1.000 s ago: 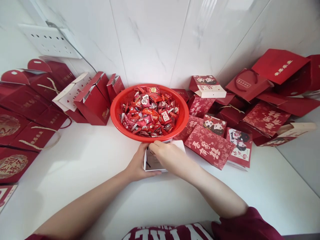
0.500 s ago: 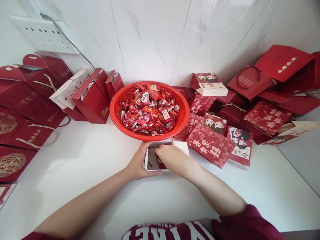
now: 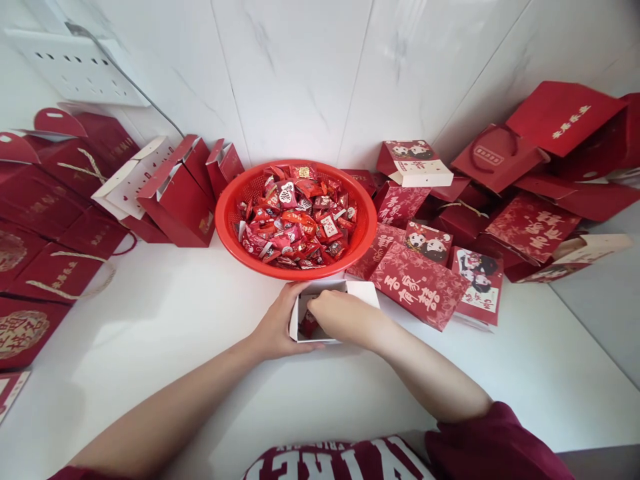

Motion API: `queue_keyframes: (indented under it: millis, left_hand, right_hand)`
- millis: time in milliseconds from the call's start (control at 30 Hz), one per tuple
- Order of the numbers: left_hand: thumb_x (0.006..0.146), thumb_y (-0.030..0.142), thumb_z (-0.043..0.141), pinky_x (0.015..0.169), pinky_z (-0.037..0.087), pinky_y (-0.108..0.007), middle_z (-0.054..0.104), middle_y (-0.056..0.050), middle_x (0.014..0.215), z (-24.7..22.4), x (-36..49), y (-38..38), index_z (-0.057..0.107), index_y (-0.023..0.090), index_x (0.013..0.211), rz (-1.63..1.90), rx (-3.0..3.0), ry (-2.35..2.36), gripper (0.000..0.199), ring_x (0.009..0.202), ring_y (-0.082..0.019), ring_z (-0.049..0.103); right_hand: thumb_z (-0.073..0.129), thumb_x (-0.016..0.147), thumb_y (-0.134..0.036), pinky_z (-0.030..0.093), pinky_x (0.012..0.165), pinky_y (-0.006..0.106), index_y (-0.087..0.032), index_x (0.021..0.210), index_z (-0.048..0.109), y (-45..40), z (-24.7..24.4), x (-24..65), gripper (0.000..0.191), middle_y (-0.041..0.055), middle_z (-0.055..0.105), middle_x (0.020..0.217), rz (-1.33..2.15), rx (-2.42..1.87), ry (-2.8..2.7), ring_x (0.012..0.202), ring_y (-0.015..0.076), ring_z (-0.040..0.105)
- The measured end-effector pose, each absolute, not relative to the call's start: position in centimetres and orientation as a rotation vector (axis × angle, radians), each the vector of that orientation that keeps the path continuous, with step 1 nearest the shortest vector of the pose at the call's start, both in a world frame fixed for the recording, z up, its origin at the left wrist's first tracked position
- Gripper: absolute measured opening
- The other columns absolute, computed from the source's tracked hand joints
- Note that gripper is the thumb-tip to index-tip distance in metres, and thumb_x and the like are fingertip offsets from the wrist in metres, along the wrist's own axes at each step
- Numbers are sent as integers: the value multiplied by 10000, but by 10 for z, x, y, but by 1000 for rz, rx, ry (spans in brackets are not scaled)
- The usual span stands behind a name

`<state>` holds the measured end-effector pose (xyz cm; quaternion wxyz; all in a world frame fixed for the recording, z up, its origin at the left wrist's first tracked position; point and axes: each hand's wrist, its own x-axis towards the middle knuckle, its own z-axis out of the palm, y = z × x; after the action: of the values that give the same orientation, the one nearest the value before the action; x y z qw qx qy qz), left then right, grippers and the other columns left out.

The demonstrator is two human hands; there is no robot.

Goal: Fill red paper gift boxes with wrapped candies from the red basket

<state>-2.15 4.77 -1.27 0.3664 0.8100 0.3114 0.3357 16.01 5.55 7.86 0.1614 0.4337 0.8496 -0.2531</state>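
Observation:
My left hand [image 3: 277, 328] grips the left end of an open white gift box [image 3: 367, 292], its thumb behind and its fingers along the front. My right hand [image 3: 345, 318] reaches into the box with its fingers curled. At those fingers, inside the box, is a red wrapped candy [image 3: 309, 324]; the fingertips themselves are hidden. Just behind the box stands a red plastic basket [image 3: 369, 230], heaped with wrapped candies [image 3: 300, 223] in red and pink.
Red gift boxes [image 3: 420, 283] lie piled on the right, some with panda pictures. More red boxes [image 3: 60, 273] with rope handles are stacked on the left. Upright boxes [image 3: 177, 200] lean near the tiled wall [image 3: 295, 73]. A power strip [image 3: 75, 70] with a cable hangs at upper left.
My right hand has shifted slightly left inside the box, and the red candy now shows nearer the box's left end. My left hand keeps its hold. The view has tilted a little.

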Motion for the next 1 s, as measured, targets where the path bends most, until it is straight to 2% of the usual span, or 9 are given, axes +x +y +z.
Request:
queue_keyframes:
  millis: [167,400,667,867,1000]
  left_hand:
    - [656,436,861,1102,382,-560,395,-148,1441,-12,-21,48,240,279,1501,876,2089,801,1059,1329,-384,421]
    - [653,438,865,1103,389,-549,386,-145,1447,-12,-21,48,237,285,1500,870,2090,810,1066,1330,-377,424]
    - [648,431,872,1098,384,-564,381,-158,1450,-12,-21,48,222,290,1512,872,2096,783,1090,1331,-386,420]
    - [658,442,864,1097,382,-561,384,-158,1448,-11,-20,47,220,289,1513,843,2091,778,1081,1330,-384,421]
    - [661,468,856,1085,394,-549,397,-151,1438,-8,-20,48,230,290,1511,847,2090,773,1070,1313,-380,436]
  right_hand:
    - [519,902,-141,447,642,278,-156,967,742,57,68,166,233,111,747,955,-732,1192,2556,794,223,710]
    - [518,898,-107,438,621,279,-130,937,749,53,81,165,235,113,742,906,-699,1076,2523,843,251,718]
    - [490,938,-140,480,689,324,-108,972,758,49,94,160,271,154,739,940,-541,1073,2452,917,293,713]
    - [510,950,-205,444,682,305,-144,936,776,50,97,165,274,134,744,916,-562,1084,2463,877,266,709]
    - [501,962,-300,406,616,290,-182,890,781,52,98,171,312,90,746,850,-685,1051,2488,748,219,691]
